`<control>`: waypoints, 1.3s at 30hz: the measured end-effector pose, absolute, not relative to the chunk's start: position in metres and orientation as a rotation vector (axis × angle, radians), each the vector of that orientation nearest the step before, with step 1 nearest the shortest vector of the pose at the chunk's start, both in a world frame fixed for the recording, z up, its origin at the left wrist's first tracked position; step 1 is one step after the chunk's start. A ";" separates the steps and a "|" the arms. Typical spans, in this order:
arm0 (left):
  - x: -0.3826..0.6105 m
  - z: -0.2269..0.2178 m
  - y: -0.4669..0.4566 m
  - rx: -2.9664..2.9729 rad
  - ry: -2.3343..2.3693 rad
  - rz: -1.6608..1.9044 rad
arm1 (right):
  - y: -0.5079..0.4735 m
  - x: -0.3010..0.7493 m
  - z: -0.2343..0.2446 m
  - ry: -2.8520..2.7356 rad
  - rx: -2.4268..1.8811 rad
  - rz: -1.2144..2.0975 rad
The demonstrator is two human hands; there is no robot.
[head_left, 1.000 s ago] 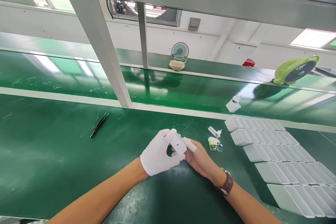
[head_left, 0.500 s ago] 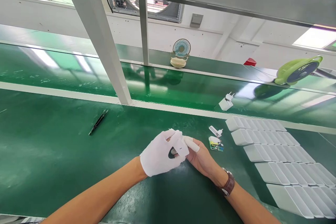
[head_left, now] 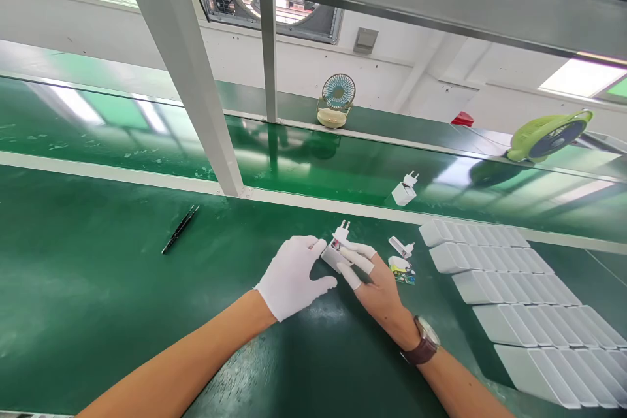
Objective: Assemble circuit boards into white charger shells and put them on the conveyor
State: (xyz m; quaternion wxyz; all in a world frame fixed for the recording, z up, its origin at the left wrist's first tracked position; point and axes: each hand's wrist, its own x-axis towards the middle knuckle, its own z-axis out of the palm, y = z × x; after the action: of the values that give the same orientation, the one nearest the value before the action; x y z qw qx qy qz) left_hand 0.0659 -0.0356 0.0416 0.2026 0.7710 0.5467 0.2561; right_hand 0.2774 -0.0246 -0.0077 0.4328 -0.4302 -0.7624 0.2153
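My right hand (head_left: pixel 379 287), with white finger cots on several fingers, holds a white plug charger (head_left: pixel 334 258). The charger stands low over the green table, two pins pointing up and away, and its case is partly open at the pin end. My left hand (head_left: pixel 296 277), in a white glove, is just left of the charger with thumb and fingers apart. Its fingertips are close to the charger's left edge; I cannot tell whether they touch. Right of my right hand lie a loose white plug cap with pins (head_left: pixel 401 247) and a small circuit board (head_left: pixel 402 273).
Rows of white charger housings (head_left: pixel 509 287) stand at the right. Black tweezers (head_left: pixel 180 230) lie at the left. Behind a pale rail, another white charger (head_left: pixel 404 193) rests on the green belt (head_left: pixel 304 170). A slanted post (head_left: pixel 196 78) rises from the rail; fans (head_left: pixel 339 91) stand farther back.
The white piece between both hands has been turned and lowered, and its pins now show. My left hand has loosened from it. The charger behind the rail has shifted left.
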 end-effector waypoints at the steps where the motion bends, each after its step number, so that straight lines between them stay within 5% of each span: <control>1: 0.065 0.038 -0.034 2.151 1.538 0.700 | -0.024 0.277 -0.009 -1.999 -1.057 0.434; 8: 0.063 0.020 -0.031 2.158 1.568 0.720 | -0.026 0.272 -0.005 -2.211 -1.037 0.230; 20: 0.063 0.027 -0.027 2.099 1.593 0.645 | -0.025 0.269 -0.011 -2.198 -0.998 0.370; 30: 0.073 0.016 -0.044 1.967 1.432 0.978 | -0.026 0.262 0.012 -1.045 -0.896 1.713; 39: 0.074 0.039 -0.051 2.089 1.360 1.043 | -0.035 0.258 0.000 -1.078 -0.830 1.925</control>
State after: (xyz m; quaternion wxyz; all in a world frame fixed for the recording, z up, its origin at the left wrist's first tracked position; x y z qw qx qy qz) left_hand 0.0739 -0.0509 0.0387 0.2179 0.7545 0.4912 0.3768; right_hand 0.2580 -0.0348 -0.0004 0.3820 -0.3252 -0.4227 0.7547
